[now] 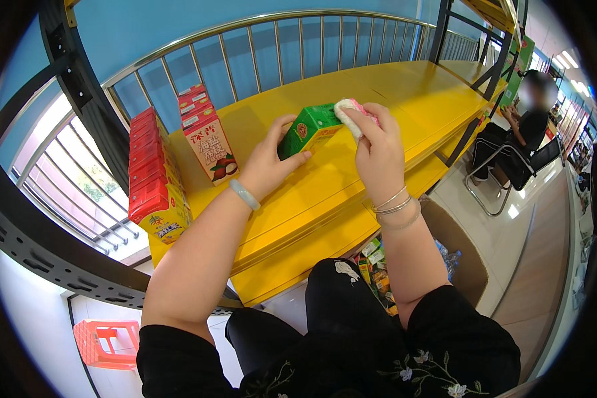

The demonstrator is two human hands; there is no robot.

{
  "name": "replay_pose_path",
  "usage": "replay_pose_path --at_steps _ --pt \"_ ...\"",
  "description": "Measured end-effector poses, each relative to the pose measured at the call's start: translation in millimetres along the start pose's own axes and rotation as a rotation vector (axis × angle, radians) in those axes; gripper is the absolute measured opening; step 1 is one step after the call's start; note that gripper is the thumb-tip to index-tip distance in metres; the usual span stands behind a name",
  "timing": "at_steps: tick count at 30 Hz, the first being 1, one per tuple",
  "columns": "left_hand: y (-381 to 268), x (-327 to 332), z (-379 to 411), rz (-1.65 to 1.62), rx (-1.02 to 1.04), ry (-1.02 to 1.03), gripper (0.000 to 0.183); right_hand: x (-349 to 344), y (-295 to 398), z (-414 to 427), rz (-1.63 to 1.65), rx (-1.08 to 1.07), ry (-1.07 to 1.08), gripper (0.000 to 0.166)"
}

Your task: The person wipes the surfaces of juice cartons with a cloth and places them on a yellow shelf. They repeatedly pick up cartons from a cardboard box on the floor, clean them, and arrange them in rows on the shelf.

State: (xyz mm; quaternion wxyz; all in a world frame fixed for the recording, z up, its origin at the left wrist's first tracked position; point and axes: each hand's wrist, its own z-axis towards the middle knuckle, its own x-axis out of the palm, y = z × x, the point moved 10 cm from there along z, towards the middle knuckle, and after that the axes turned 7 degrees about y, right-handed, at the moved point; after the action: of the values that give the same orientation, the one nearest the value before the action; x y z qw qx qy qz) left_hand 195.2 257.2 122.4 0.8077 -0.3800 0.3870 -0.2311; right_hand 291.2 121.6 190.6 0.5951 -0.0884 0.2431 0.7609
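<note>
My left hand (273, 161) grips a green drink carton (308, 128) by its near end, thumb along the lower side. The carton is tilted above the yellow shelf (298, 199). Pinched in my right hand (380, 144) is a white and pink cloth (349, 117), pressed against the carton's far end. Left of my left hand, a row of pink drink cartons with lychee pictures (211, 144) stands upright on the shelf. Further left is a row of red and yellow drink cartons (154, 174), set one behind another.
Below the shelf, a cardboard box (457, 248) holds several cartons and plastic bottles. A metal railing (263, 54) runs behind the shelf. Black shelf posts (87, 99) rise at both sides. At right a person (525, 124) sits on a chair. A pink plastic stool (107, 343) stands at lower left.
</note>
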Motion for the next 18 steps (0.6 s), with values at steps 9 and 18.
replay_pose_path --at_steps 9,18 --pt "24 -10 4 -0.105 0.006 -0.080 0.059 82 -27 -26 0.386 0.117 0.382 0.037" --pt "30 -22 2 0.069 -0.058 -0.161 0.058 137 -28 -18 0.450 0.154 0.706 0.039"
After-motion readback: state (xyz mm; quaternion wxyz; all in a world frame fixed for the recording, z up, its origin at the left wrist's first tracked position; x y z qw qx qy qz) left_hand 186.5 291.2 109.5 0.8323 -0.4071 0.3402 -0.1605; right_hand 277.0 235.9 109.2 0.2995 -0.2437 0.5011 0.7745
